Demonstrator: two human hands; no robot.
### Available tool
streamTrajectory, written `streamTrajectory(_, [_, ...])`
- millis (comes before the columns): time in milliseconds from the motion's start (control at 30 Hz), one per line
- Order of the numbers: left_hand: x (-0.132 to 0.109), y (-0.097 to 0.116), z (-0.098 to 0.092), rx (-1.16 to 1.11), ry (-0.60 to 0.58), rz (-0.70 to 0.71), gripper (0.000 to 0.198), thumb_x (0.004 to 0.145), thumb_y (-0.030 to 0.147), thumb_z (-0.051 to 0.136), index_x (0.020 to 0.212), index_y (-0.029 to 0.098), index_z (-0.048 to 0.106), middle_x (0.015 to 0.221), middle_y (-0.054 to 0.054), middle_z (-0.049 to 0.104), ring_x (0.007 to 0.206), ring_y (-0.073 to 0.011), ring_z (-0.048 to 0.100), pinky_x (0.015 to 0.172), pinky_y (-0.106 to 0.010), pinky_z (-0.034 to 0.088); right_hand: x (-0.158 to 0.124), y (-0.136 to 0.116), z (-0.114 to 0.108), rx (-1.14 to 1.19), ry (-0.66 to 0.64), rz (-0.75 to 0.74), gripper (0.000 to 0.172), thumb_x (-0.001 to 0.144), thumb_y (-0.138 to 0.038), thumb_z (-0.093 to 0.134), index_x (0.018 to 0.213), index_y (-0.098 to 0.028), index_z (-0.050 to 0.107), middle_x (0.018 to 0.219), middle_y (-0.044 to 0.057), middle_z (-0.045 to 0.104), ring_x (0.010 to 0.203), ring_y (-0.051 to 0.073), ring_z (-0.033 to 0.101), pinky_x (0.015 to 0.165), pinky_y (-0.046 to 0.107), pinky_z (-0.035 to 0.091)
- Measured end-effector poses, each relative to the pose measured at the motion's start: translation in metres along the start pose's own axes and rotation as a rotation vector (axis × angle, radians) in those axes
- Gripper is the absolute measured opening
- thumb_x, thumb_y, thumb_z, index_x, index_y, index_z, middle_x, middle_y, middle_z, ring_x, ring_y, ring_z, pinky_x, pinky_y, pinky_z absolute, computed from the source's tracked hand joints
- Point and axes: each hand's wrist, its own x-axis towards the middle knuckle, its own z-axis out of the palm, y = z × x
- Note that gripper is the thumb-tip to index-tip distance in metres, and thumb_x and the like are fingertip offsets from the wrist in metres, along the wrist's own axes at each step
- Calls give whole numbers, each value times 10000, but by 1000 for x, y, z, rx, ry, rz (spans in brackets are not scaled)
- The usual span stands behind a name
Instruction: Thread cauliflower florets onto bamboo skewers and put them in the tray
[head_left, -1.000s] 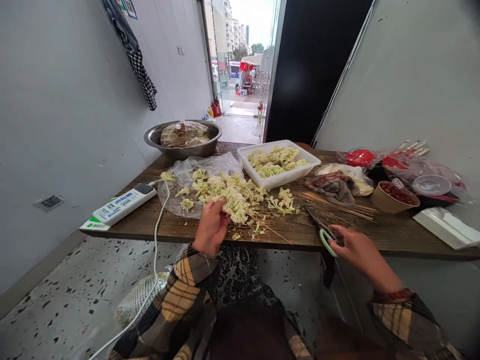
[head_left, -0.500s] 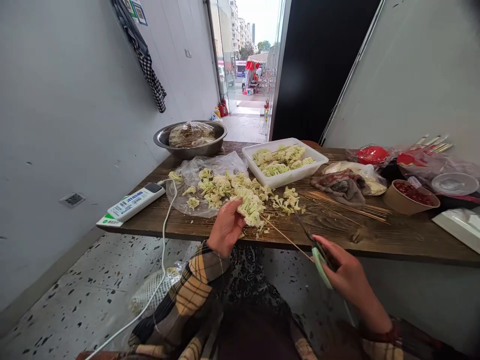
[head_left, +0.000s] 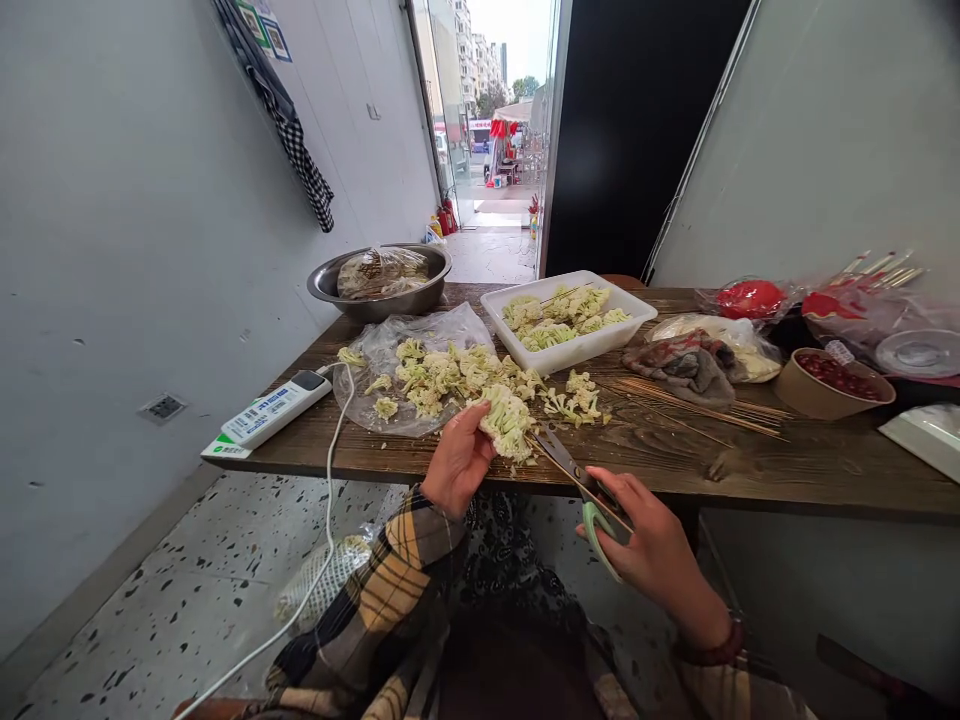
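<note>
My left hand (head_left: 459, 458) is closed on a skewered cauliflower piece (head_left: 508, 422) above the table's front edge. A thin wooden skewer runs from that piece toward my right hand (head_left: 646, 535), which grips green-handled scissors (head_left: 592, 520). The scissors' blades (head_left: 559, 452) lie along the skewer, their tips close to the cauliflower. Behind my left hand, loose cauliflower florets (head_left: 442, 375) are heaped partly on a clear plastic bag (head_left: 375, 395). A white tray (head_left: 592, 350) behind them holds more florets and skewers.
Bare skewers (head_left: 712, 408) and a crumpled cloth (head_left: 686, 365) lie right of the tray. Farther right is a paper bowl (head_left: 814, 395) of red food. At the left are a metal basin (head_left: 337, 290) and a power strip (head_left: 274, 410) with a white cable (head_left: 328, 500).
My right hand and the scissors have moved left and slightly up, bringing the blades close to the cauliflower. My left hand has shifted slightly right. The camera view has turned a little.
</note>
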Motion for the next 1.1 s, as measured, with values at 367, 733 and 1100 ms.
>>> streamTrajectory(367, [5,-9,4,-33,-6,-27,145,720,176,659,857,133,642,855,-59,718,830,-193,678,726,-289,565,7,4,4,-2,23,-31,466,874,-336,553,1326,-263,465,1045,71,645,879,207,643,719,290,517])
streamTrajectory(733, [6,-10,7,-6,-26,-16,155,741,192,653,885,134,649,902,-67,719,833,-183,679,724,-274,568,10,6,17,108,75,-25,423,875,-349,564,1281,-246,504,1014,65,672,873,197,663,773,292,533])
streamTrajectory(1100, [8,-6,10,10,18,-3,143,752,153,631,890,116,625,861,-68,718,798,-176,680,711,-273,570,7,9,31,182,133,-74,429,883,-274,542,1308,-226,507,1168,91,668,1028,232,656,854,324,546])
